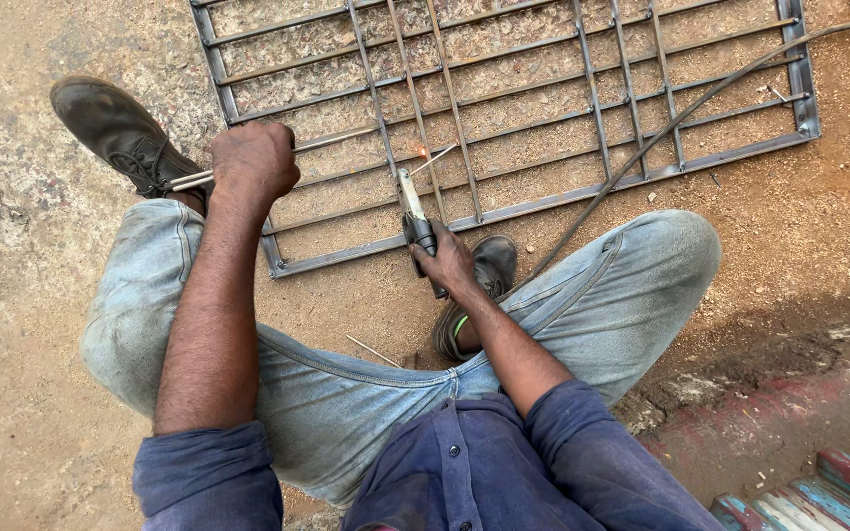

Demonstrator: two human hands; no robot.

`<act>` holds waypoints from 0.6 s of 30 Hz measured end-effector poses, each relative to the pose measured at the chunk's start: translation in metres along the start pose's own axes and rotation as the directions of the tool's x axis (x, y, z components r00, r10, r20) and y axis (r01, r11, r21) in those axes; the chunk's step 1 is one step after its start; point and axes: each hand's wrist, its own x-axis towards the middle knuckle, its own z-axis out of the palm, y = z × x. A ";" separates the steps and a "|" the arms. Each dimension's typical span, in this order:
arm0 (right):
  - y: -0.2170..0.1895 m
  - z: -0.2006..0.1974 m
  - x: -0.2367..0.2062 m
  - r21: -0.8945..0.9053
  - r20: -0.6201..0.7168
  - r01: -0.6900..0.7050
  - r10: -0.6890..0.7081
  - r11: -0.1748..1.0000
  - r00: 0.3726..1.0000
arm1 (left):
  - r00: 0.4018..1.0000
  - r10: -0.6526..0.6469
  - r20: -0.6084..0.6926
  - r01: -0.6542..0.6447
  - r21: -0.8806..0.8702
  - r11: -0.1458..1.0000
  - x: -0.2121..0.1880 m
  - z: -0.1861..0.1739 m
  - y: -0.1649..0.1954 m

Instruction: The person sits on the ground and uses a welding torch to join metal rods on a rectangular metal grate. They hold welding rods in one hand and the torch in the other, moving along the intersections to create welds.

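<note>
One welding rod [435, 159] glows at its tip against a bar of the metal grille [543, 108] lying on sandy ground, the right hand [445, 261] clamped around the electrode holder [415, 221], the left hand [253, 162] fisted on spare rods [189, 180], most joints apparently unfinished.

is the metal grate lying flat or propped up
Lying flat: the metal grate rests on the sandy ground, which shows through every gap between its bars, and nothing lifts any visible edge.
</note>
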 end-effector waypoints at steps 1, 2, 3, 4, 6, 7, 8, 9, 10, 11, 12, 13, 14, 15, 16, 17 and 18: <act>0.000 -0.001 0.001 -0.001 -0.004 0.005 -0.005 1.000 1.000 | 1.000 0.000 0.002 0.000 0.001 1.000 0.001 0.000 -0.001; -0.001 -0.002 0.002 -0.001 -0.007 0.010 -0.010 1.000 1.000 | 1.000 0.001 0.006 -0.001 0.002 1.000 0.001 0.001 -0.001; -0.001 -0.002 0.002 -0.002 -0.008 0.013 -0.013 1.000 1.000 | 1.000 0.002 0.011 -0.002 0.002 1.000 0.000 0.002 -0.001; -0.001 -0.002 0.002 -0.010 -0.004 0.005 -0.005 1.000 1.000 | 1.000 0.006 0.002 -0.006 0.012 1.000 0.000 0.003 -0.001; -0.001 -0.002 0.004 -0.025 0.002 -0.010 0.010 1.000 1.000 | 1.000 0.013 -0.018 -0.013 0.033 0.999 0.000 0.004 -0.002; -0.001 -0.001 0.004 -0.022 0.011 -0.019 0.019 1.000 1.000 | 1.000 0.013 -0.009 -0.012 0.034 0.999 0.001 0.004 -0.002; 0.000 0.000 0.005 -0.020 0.020 -0.028 0.028 0.999 0.999 | 1.000 0.012 0.001 -0.012 0.034 0.999 0.001 0.004 -0.002; 0.000 0.000 0.005 -0.018 0.030 -0.037 0.037 0.999 0.999 | 1.000 0.012 0.010 -0.012 0.034 0.999 0.001 0.005 -0.002; 0.001 0.000 0.005 -0.019 0.026 -0.032 0.033 0.999 0.999 | 1.000 0.012 0.010 -0.012 0.035 0.999 0.001 0.005 -0.002; 0.001 0.000 0.006 -0.020 0.021 -0.027 0.027 0.999 0.999 | 1.000 0.012 0.008 -0.012 0.036 0.999 0.001 0.005 -0.002; 0.001 0.000 0.006 -0.020 0.016 -0.021 0.022 1.000 1.000 | 1.000 0.011 0.007 -0.012 0.037 0.999 0.001 0.005 -0.002; 0.001 0.001 0.006 -0.019 0.021 -0.028 0.028 0.999 0.999 | 1.000 0.012 0.000 -0.012 0.039 0.999 0.001 0.005 -0.002; 0.001 0.001 0.006 -0.019 0.026 -0.033 0.034 0.999 0.999 | 1.000 0.012 -0.008 -0.011 0.042 0.999 0.001 0.006 -0.003; 0.001 0.000 0.006 -0.018 0.029 -0.039 0.039 0.999 0.999 | 1.000 0.013 -0.016 -0.012 0.044 0.999 0.001 0.006 -0.003; 0.001 0.000 0.006 -0.018 0.027 -0.036 0.036 0.999 0.999 | 1.000 0.010 -0.006 -0.010 0.040 0.999 0.001 0.006 -0.003; 0.002 0.000 0.006 -0.017 0.026 -0.032 0.033 0.999 0.999 | 1.000 0.007 0.005 -0.007 0.036 0.999 0.001 0.006 -0.003; 0.001 -0.001 0.006 -0.017 0.025 -0.028 0.028 0.999 0.999 | 1.000 0.003 0.015 -0.004 0.032 0.999 0.002 0.006 -0.003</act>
